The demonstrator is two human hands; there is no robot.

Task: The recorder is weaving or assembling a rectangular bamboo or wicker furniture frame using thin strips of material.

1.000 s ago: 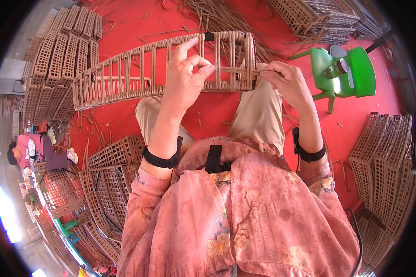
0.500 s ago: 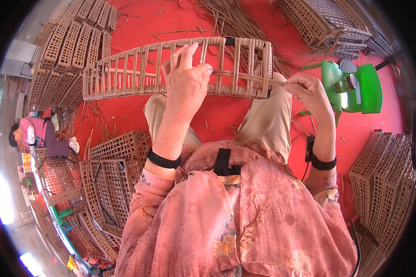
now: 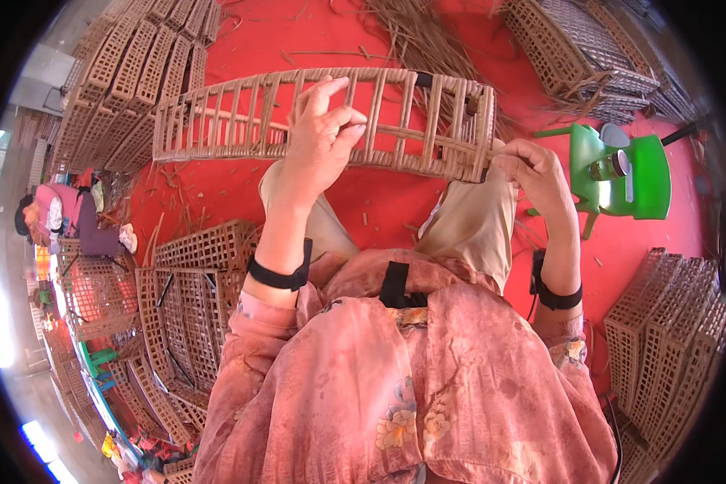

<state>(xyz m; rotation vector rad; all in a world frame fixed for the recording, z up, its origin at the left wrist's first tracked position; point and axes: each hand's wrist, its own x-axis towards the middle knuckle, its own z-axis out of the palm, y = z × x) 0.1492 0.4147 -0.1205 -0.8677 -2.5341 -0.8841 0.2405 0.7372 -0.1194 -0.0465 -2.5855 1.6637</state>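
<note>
Panel: long woven rattan frame point(image 3: 331, 121) lay across the knees, above the red floor point(image 3: 379, 202).
Left hand point(image 3: 319, 141): grip closed around middle slats, steadying.
Right hand point(image 3: 532, 173): grip pinched the end strand; best pulled taut, level.

Red floor point(image 3: 363, 194): cane strips point(image 3: 427, 32), woven panels point(image 3: 202, 298).

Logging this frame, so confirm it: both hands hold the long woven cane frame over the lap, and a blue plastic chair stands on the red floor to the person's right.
Wrong colour: the plastic chair is green, not blue, as the head view shows. The rest stands: the left hand and right hand hold the woven cane frame over the lap.
</note>
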